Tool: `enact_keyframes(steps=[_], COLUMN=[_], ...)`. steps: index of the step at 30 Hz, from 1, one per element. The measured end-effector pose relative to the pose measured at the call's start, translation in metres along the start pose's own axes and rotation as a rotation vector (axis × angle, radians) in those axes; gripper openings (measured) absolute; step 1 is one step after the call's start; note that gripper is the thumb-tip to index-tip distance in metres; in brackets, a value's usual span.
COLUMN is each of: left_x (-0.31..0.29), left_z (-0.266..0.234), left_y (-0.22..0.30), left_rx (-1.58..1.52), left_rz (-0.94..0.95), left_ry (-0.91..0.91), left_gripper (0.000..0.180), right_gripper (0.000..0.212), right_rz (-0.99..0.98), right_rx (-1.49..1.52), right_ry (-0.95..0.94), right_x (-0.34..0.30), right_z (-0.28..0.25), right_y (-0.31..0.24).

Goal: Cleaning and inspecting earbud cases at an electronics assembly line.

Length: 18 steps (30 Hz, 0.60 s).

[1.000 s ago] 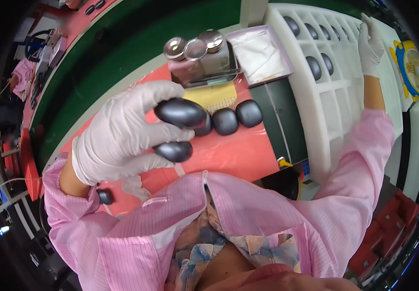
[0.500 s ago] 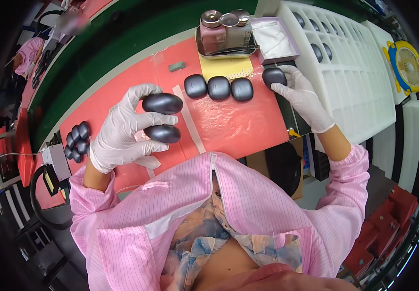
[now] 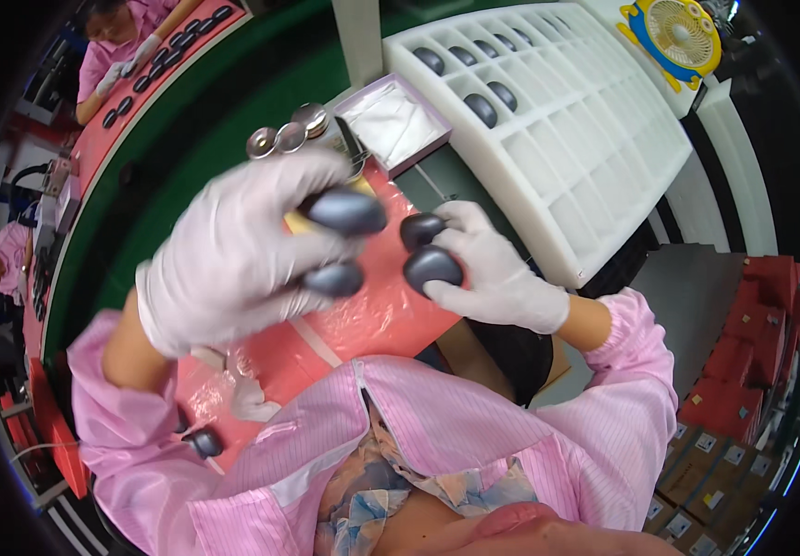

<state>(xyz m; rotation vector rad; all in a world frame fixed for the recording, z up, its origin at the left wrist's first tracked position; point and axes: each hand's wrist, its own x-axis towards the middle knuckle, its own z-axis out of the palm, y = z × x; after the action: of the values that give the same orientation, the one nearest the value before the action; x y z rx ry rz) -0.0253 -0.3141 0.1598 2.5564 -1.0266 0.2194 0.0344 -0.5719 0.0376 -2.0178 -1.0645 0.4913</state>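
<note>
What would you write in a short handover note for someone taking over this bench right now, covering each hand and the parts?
Left hand: holds two dark oval shells, raised above the red mat.
Right hand: holds two more shells over the mat.
White foam tray: four shells sit in far pockets; most pockets are unfilled.
Done: a few shells trayed. Left: the four in hand.

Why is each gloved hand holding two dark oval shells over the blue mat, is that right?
Not quite: the mat is red, not blue. The head view shows the left hand and the right hand each holding two dark oval shells over it.
</note>
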Motion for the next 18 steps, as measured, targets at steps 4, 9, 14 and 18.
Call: enact_keyframes(steps=[4, 9, 14, 18], left_x=[0.121, 0.252, 0.273, 0.263], left_z=[0.029, 0.117, 0.168, 0.203], left_y=[-0.072, -0.125, -0.167, -0.178], left_rx=[0.062, 0.141, 0.255, 0.196], left_rz=[0.232, 0.172, 0.149, 0.201], left_ry=[0.108, -0.002, -0.208, -0.022], left_gripper=[0.035, 0.028, 0.03, 0.04], right_gripper=[0.042, 0.05, 0.055, 0.054], right_rz=[0.04, 0.196, 0.166, 0.243], right_rx=[-0.405, -0.635, -1.052, -1.282], right_ry=[0.491, 0.896, 0.984, 0.91], right_x=[-0.008, 0.033, 0.128, 0.179], right_z=[-0.08, -0.215, -0.314, -0.357], right_y=[0.026, 0.156, 0.257, 0.314])
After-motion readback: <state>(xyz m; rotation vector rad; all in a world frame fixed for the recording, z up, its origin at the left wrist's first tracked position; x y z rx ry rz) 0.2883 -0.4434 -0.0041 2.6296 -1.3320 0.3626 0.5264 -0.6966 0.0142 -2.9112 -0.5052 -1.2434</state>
